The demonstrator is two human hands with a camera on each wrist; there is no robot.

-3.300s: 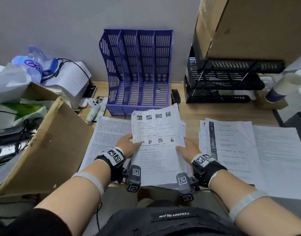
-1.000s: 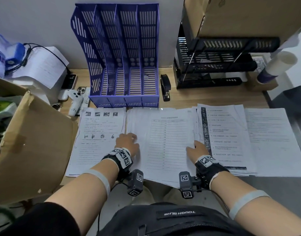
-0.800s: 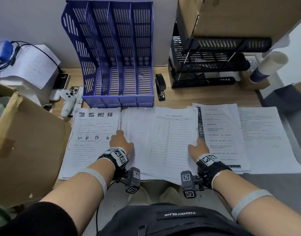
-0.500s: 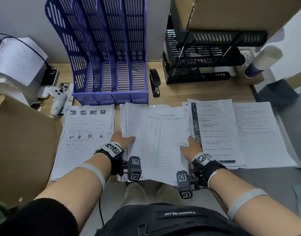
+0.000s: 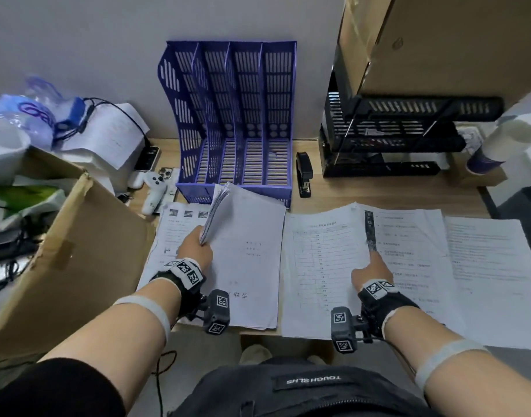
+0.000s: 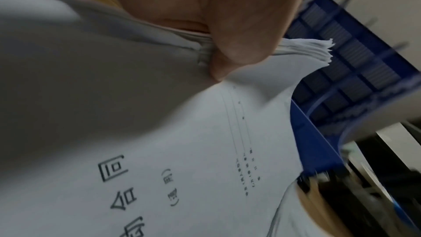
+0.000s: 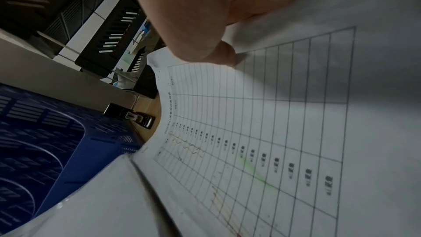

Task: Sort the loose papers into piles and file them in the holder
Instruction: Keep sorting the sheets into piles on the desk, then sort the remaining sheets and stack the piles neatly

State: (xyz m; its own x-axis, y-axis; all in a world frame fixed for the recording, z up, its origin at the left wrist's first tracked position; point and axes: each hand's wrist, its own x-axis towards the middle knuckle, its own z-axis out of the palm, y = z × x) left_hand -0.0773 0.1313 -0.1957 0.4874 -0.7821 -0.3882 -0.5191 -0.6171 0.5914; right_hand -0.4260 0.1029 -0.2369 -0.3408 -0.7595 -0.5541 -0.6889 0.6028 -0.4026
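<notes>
My left hand [image 5: 195, 248] grips the left edge of a thick paper stack [image 5: 246, 251] and tilts that edge up off the desk; in the left wrist view the thumb [image 6: 239, 42] clamps the fanned edge of the stack [image 6: 303, 49]. My right hand [image 5: 369, 272] pinches the right edge of a single table sheet [image 5: 321, 266], thumb [image 7: 216, 51] on top of the table sheet [image 7: 273, 132]. This sheet lies beside the stack, to its right. The blue four-slot holder [image 5: 171, 94] stands behind the stack, its slots empty.
A picture-sheet pile [image 5: 174, 233] lies left of the stack. Two more piles [image 5: 408, 251] [image 5: 493, 266] lie to the right. A black stapler [image 5: 304, 176] and black tray rack [image 5: 393, 136] stand right of the holder. A cardboard box [image 5: 77, 251] crowds the left.
My right hand has drawn the table sheet off the stack to the right. My left hand has lifted the stack's left edge. The camera has tilted up.
</notes>
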